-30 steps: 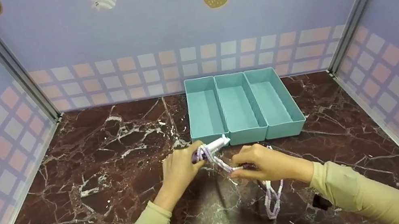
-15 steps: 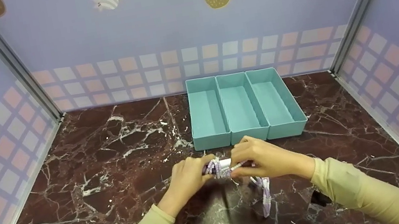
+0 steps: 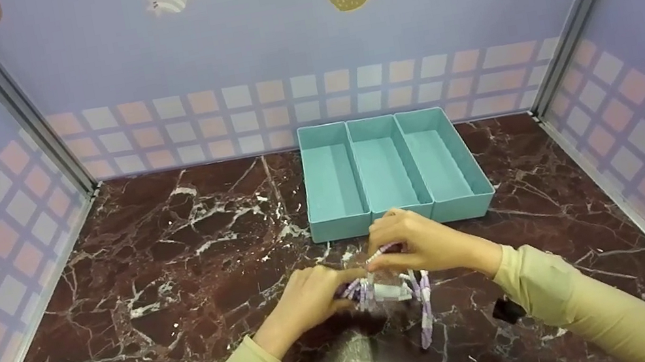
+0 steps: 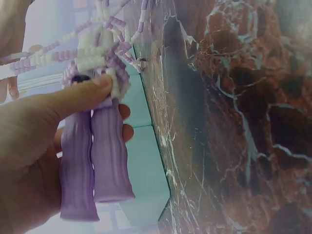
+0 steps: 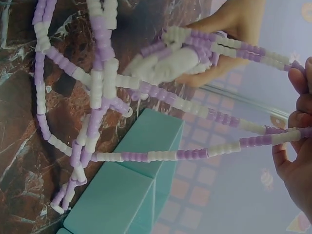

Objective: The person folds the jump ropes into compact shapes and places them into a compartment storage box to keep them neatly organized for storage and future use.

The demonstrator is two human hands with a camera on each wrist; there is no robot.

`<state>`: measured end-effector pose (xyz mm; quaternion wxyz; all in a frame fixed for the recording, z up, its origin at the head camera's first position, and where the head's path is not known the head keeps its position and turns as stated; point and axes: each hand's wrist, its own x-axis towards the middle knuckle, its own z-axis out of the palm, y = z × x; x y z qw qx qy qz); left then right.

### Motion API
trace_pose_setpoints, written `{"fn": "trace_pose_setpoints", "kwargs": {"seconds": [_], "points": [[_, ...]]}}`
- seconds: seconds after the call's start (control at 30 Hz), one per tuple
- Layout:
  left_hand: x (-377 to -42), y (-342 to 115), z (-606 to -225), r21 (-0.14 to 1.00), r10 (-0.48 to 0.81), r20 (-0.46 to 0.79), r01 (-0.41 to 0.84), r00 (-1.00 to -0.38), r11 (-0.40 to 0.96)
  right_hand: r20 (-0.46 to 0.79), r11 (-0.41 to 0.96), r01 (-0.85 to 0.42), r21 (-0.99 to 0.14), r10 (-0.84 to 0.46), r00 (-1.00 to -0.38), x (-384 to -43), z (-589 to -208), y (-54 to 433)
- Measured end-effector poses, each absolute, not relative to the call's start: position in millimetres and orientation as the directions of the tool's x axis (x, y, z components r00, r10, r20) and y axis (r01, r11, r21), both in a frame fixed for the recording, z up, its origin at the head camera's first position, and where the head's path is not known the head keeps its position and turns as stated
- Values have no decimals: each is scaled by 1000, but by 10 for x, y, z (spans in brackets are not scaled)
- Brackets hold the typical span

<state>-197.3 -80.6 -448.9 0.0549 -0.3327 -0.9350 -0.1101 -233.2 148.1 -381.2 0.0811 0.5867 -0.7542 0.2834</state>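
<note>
A beaded jump rope in purple and white beads (image 5: 161, 95) stretches between both hands. My left hand (image 3: 310, 299) grips its two purple handles (image 4: 111, 151) side by side, with the thumb across their upper ends. Beaded cord is wound around the white upper parts (image 3: 392, 291) of the handles. Higher and to the right, my right hand (image 3: 416, 244) pinches strands of the cord between thumb and fingers. Below it, a loose loop of cord (image 3: 426, 315) dangles over the table.
A teal tray with three long compartments (image 3: 341, 228) stands behind the hands, near the back wall. The dark red marbled table (image 3: 178, 266) is enclosed by patterned panels (image 3: 244, 35) at the back and sides.
The left hand and handles have moved down and slightly right, the handles' white ends swinging from up-right to pointing right. The right hand first moved close to the handles, then rose with its strands.
</note>
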Motion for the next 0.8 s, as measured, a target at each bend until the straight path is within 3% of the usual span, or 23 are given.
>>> {"fn": "trace_pose_setpoints", "kwargs": {"seconds": [0.4,0.8], "points": [[-1948,-801,-4472,202,705,168,724,-689,660,428,219,-885,-411,-811,-400,-2535,-3851,1497],[-1894,-754,-4412,522,747,180,706,-640,479,381,214,-752,-623,-757,-531,-2686,-4008,1492]]}}
